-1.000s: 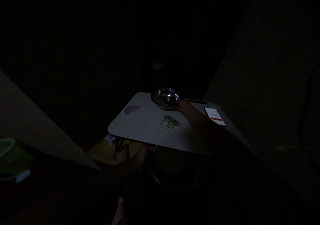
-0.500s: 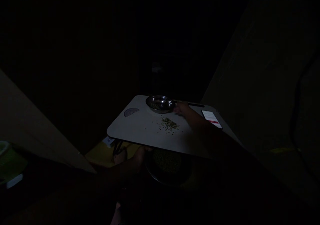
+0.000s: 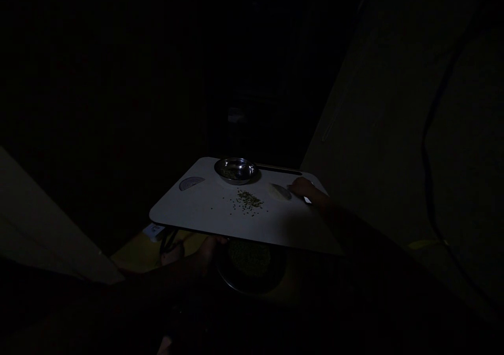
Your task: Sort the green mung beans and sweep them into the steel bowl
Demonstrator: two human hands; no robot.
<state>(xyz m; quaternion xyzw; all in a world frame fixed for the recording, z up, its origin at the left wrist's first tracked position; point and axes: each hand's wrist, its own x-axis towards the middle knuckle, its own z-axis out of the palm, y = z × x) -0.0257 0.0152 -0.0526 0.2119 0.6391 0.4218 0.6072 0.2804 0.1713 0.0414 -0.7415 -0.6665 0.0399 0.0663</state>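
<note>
My right hand [image 3: 302, 188] lies at the table's right side, over a phone [image 3: 307, 200] that it almost fully hides. A steel bowl [image 3: 236, 169] with a few green grains inside stands at the back of the white lap table [image 3: 192, 210]. A small heap of green mung-like grains [image 3: 246, 201] is scattered on the tabletop in front of it. Below the table's front edge, my left hand [image 3: 208, 251] is at the rim of a dark round plate [image 3: 238, 284] heaped with green grains [image 3: 249, 258].
Two half-round marks [image 3: 191, 183] [image 3: 280, 191] lie on the tabletop, and a dark slot [image 3: 279, 169] runs along its back edge. Dark folding legs [image 3: 169, 242] stand over a yellow cloth [image 3: 134, 255]. Pale panels rise at both sides, and a dark cable [image 3: 427, 155] hangs at right.
My right hand has moved from beside the bowl onto the phone, which is now mostly covered. The whole scene has shifted left in view. The left hand stays at the plate.
</note>
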